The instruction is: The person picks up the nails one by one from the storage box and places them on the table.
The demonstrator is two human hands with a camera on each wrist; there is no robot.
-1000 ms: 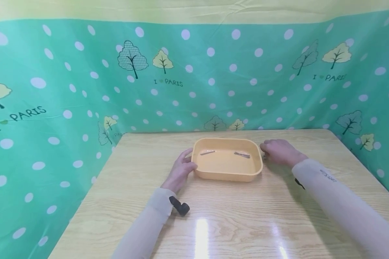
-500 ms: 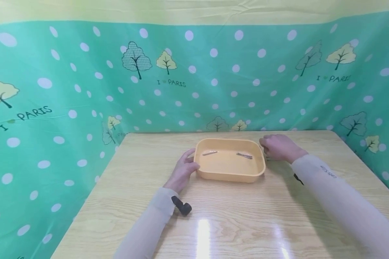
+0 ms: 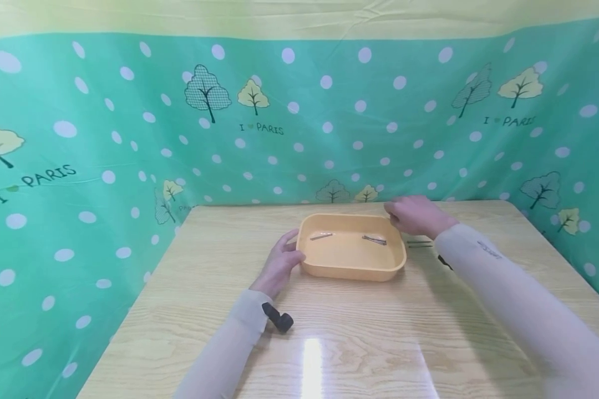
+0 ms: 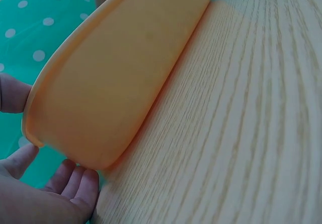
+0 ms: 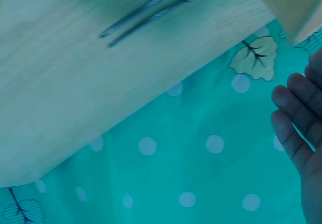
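Observation:
A shallow orange plastic tray (image 3: 351, 274) stands on the table with several slim metal nails (image 3: 374, 240) inside, at its left and right. My left hand (image 3: 278, 263) holds the tray's left end, thumb at the near corner and fingers along the side. In the left wrist view these fingertips (image 4: 88, 181) lie close against the wall. My right hand (image 3: 416, 215) is at the tray's back right corner, fingers bent down at the rim; I cannot tell whether it pinches anything. Two more nails (image 5: 146, 12) lie side by side on the table, below my right wrist.
The wooden table (image 3: 359, 332) runs under both forearms. A green dotted cloth (image 3: 329, 138) hangs behind and at both sides, close to the table's far edge. Black wrist straps (image 3: 278, 318) sit on the sleeves.
My right hand has moved left and back, from beside the tray to its back right corner, uncovering the two nails on the table. The left hand stays at the tray.

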